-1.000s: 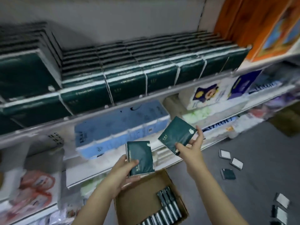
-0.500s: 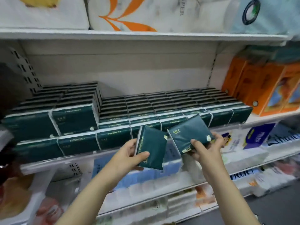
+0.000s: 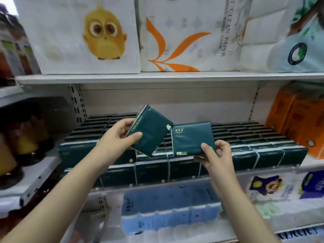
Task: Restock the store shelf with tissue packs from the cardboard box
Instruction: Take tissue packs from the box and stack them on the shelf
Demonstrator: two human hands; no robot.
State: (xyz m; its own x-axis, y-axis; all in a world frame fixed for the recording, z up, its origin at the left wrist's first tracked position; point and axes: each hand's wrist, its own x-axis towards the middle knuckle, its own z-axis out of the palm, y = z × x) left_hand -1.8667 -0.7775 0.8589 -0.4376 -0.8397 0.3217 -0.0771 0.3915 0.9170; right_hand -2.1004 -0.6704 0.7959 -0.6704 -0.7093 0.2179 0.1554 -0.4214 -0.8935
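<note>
Left hand (image 3: 117, 139): thumb over the front, fingers curled behind. We grip a green tissue pack (image 3: 151, 131), tilted, one corner down. Right hand (image 3: 218, 156) pinches the lower edge of a second pack (image 3: 192, 138), held nearly level. Both our forearms reach up and forward, and both packs hover above the stocked rows (image 3: 254, 142) on the middle shelf (image 3: 263, 170).

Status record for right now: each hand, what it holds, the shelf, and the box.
left hand: grips left pack, tilted
right hand: pinches right pack at its lower edge, face toward camera
placement: neither pack set down; both held in front of the shelved packs
shelf: rows of green packs, two layers at the front
right of rows: orange packs
box: not in view
</note>
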